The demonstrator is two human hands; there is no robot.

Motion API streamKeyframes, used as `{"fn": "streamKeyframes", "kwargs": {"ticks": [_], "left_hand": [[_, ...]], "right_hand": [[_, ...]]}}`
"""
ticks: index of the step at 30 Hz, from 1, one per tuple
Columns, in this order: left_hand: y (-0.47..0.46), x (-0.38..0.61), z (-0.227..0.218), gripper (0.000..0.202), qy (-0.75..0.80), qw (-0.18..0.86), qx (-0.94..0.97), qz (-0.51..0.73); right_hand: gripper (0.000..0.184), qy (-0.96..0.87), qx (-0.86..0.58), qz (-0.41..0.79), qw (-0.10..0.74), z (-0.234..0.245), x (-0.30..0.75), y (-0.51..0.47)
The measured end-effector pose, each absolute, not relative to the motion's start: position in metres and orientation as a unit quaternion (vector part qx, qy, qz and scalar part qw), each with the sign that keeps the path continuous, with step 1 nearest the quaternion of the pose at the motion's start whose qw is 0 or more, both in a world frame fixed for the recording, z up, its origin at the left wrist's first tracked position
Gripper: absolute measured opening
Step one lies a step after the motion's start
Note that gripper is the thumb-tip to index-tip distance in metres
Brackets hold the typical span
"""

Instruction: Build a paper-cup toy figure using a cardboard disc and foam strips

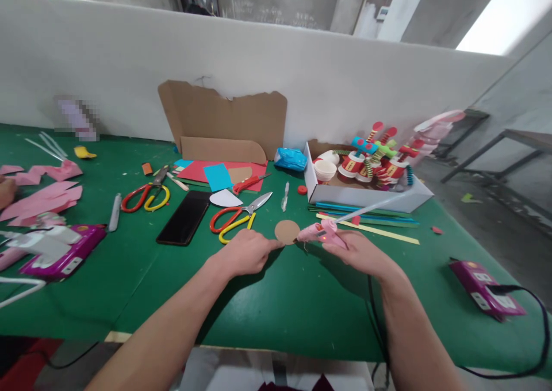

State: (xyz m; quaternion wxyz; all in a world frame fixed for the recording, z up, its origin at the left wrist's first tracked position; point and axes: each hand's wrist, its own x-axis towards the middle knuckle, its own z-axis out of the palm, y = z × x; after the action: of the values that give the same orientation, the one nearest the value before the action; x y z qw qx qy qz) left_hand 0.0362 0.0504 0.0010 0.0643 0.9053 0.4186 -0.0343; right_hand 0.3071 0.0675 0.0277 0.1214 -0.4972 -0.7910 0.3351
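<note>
My left hand (245, 252) pinches the edge of a small brown cardboard disc (287, 230) and holds it just above the green table (276, 305). My right hand (357, 252) is wrapped round a pink glue gun (321, 233) with a clear glue stick poking out behind. The gun's nozzle touches the disc's right edge. Red-and-yellow scissors (237, 213) lie just beyond my left hand, and a black phone (184, 217) lies to their left.
A white box (366, 192) of paper-cup crafts stands at the back right on coloured sheets. Torn cardboard (224, 121) leans on the white wall. A second pair of scissors (146, 195), pink paper scraps (43, 192) and purple power strips (64, 250) (487, 287) lie about.
</note>
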Motion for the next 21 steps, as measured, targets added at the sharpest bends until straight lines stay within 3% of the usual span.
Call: {"fn": "streamKeyframes", "kwargs": {"ticks": [9,21], "left_hand": [[0.050,0.036,0.002,0.050,0.421,0.064,0.904,-0.034],[0.049,0.035,0.003,0.050,0.427,0.062,0.902,-0.019]], "right_hand": [[0.043,-0.765,-0.541,0.339,0.090,0.029,0.305,0.066],[0.046,-0.630,-0.565,0.500,0.182,0.028,0.305,0.063]]}}
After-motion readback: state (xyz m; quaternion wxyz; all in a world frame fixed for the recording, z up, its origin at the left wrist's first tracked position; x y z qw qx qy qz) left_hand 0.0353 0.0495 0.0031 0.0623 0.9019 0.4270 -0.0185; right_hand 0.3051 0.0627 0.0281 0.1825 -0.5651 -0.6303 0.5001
